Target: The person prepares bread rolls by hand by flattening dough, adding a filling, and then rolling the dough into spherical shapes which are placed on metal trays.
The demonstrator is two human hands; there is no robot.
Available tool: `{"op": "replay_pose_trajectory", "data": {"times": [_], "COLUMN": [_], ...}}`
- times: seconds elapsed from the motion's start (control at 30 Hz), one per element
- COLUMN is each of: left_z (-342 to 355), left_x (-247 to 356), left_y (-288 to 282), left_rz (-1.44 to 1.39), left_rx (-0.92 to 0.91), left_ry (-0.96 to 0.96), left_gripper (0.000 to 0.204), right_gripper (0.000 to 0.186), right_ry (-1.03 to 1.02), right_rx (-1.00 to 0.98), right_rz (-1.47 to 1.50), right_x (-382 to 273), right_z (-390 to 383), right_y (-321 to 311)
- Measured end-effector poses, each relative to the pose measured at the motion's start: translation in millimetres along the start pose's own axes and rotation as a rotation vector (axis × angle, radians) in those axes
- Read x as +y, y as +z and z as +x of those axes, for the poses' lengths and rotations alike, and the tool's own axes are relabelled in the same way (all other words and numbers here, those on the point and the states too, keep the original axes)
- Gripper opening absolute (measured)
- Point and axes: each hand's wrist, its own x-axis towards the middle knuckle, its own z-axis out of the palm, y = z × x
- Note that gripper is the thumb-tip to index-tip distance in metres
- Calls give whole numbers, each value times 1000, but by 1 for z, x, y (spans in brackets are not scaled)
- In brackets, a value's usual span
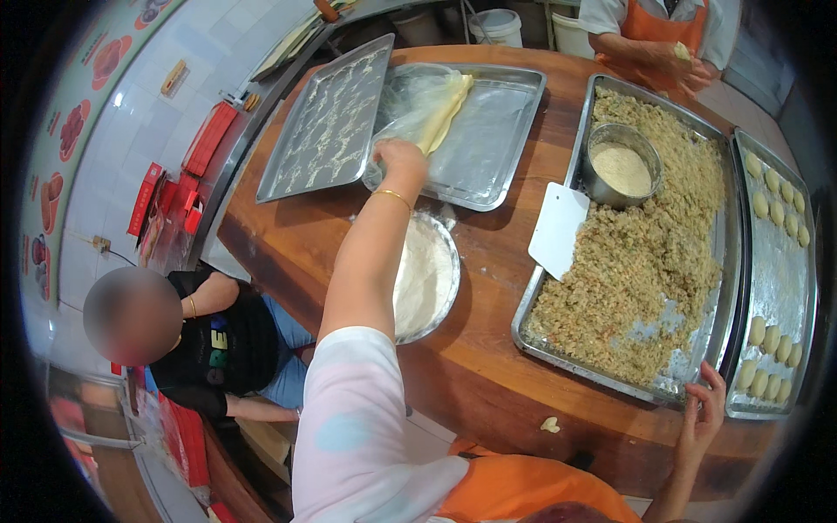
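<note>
My left hand [402, 166] reaches far forward, its fingers closed at the near end of a clear plastic sheet [403, 96], close to the rim of a floured baking tray [327, 122]. Beneath and beside the sheet, a long folded strip of pale yellow dough [445, 113] lies in a second metal tray [497, 148]. Under my left forearm stands a bowl of white flour [425, 275], partly covered by the arm. My right hand [703, 406] has its fingers apart at the near corner of a large tray [602, 381] of chopped filling [632, 288].
A metal container of pale crumbs [621, 167] and a white scraper board [558, 228] rest on the filling. At the right, another tray [780, 279] holds several dough pieces. A co-worker in an orange apron [667, 39] stands opposite; a person in black [228, 340] is at left.
</note>
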Motion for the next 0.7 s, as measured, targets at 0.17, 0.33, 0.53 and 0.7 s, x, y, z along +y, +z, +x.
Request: {"op": "replay_pose_trajectory", "data": {"times": [0.17,0.33,0.53,0.7], "left_z": [18,25,18,5], "left_x": [-7,-29,-42,-18], "left_y": [39,42,32,31], "left_rz": [59,77,-130,-186], "left_rx": [471,494,549,257], "left_ry": [370,135,314,527], "left_gripper": [23,15,17,16], "right_gripper": [8,7,8,10], "right_ry": [14,21,9,20], "right_rx": [-16,-41,-67,-85], "right_rz": [11,9,-11,-7], "right_x": [-4,-5,-1,-4], "right_z": [2,1,2,6], "right_y": [-5,-9,-8,-7]}}
